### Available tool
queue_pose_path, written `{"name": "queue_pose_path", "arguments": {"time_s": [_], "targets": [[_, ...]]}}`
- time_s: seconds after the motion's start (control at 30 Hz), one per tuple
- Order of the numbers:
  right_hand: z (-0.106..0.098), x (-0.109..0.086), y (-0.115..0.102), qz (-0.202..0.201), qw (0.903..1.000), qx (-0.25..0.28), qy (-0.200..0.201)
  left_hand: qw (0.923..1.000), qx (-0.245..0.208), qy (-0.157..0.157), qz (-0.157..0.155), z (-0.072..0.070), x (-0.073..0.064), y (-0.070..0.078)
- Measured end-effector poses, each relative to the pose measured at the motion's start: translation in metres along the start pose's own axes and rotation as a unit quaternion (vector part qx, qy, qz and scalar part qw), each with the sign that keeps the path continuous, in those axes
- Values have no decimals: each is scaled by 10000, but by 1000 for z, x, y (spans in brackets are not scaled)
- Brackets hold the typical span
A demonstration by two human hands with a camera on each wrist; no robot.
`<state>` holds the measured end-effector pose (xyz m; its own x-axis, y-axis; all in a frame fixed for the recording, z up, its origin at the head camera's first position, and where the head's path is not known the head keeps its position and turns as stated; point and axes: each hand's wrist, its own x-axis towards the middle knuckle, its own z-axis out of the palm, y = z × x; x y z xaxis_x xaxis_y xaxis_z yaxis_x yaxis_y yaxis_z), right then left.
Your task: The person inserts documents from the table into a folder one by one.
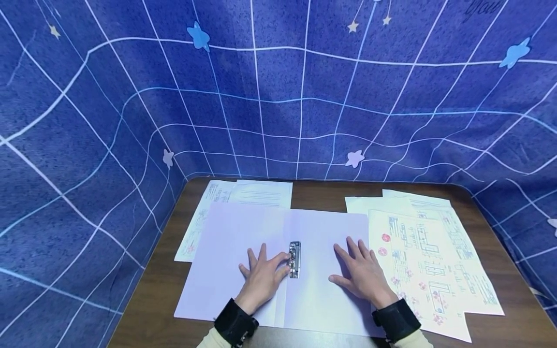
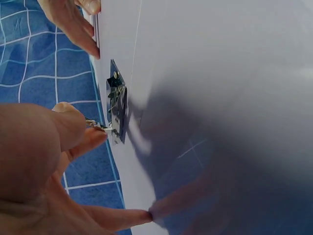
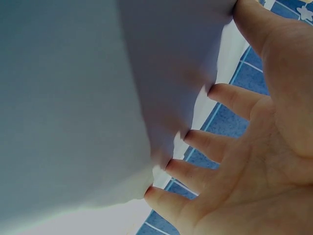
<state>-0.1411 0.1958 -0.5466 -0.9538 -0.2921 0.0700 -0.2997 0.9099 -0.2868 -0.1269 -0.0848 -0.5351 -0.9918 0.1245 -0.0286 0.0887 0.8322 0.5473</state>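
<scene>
A lilac folder (image 1: 243,227) lies spread open on the table, with a metal lever clip (image 1: 295,260) along its fold. My left hand (image 1: 262,279) is at the clip's left side; its thumb and index finger pinch the clip's small metal lever (image 2: 95,125), which stands out from the base. The other fingers of that hand spread over the left cover, a fingertip (image 2: 144,216) touching it. On the right cover rests my right hand (image 1: 362,274), fingers spread and fingertips (image 3: 215,91) pressing on the surface. Nothing is held in it.
Several printed sheets with drawings and pink-red marks (image 1: 417,261) overlap to the folder's right. More papers (image 1: 261,193) stick out from behind its upper left. The brown wooden table (image 1: 322,193) meets a blue grid-patterned cloth (image 1: 278,111) at the back and sides.
</scene>
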Motion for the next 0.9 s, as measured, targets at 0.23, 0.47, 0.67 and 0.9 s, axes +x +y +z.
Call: {"name": "queue_pose_path", "arguments": {"time_s": [0.23,0.47,0.67,0.9], "targets": [[0,-1,0,0,10000,39,-62,9997,241,26,-28,-2,-3,3],[-1,1,1,-27,10000,27,6,9985,373,368,137,-10,3,10],[-1,1,-1,-2,10000,81,-8,9951,516,720,441,-18,12,15],[-1,0,-1,28,9999,110,4,9923,398,940,707,-30,29,22]]}}
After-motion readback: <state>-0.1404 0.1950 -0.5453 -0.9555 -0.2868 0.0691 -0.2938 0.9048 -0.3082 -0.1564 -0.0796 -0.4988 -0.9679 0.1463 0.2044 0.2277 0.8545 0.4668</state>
